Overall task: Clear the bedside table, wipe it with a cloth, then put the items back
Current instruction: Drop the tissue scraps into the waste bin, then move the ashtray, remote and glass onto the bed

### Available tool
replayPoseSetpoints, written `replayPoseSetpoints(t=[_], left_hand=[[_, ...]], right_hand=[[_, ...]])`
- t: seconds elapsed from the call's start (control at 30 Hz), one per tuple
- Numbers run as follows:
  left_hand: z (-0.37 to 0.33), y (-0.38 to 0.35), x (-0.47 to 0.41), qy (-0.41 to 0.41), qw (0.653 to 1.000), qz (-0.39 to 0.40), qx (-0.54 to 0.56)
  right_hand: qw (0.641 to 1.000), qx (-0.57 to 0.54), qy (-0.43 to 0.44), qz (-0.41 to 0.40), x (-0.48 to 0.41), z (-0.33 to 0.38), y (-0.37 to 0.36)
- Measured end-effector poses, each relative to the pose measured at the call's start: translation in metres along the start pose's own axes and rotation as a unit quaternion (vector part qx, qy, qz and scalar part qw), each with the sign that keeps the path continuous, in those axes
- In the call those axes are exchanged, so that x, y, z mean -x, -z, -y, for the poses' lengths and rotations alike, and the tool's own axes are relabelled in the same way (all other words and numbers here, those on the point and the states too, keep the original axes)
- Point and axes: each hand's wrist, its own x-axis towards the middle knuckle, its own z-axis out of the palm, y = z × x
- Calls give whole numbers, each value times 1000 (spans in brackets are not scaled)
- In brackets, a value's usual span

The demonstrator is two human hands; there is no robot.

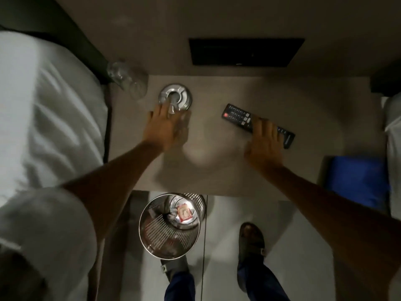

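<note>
Hands: left point(165, 124) spread by ashtray point(175, 97), right point(265, 140) flat on remote point(238, 115).

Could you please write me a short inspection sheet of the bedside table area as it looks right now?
Surface: bedside table, pale top, mostly bare at the front.
Job's things: metal ashtray at the back left; black remote lying flat at the right; clear glassware at the back left corner, blurred.
Clutter: blue folded item just off the table's right edge, possibly the cloth.
Grippers: left hand flat by the ashtray, fingers touching its near rim; right hand over the remote's near end, grip unclear.
Cables: nothing seen.
Surroundings: bed at the left; mesh metal bin on the floor, a wrapper inside.
</note>
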Motion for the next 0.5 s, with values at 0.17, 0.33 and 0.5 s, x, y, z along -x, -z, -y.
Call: replayPoseSetpoints(t=[0.17,0.33,0.5], left_hand=[[3,1,-74,117,991,58,3],[13,-17,-95,161,980,89,73],[8,-22,-57,113,974,65,186]], right_hand=[[995,68,-29,68,-16,-40,4],[997,14,-18,74,-1,-43,-10],[995,50,-35,73,12,-29,-19]])
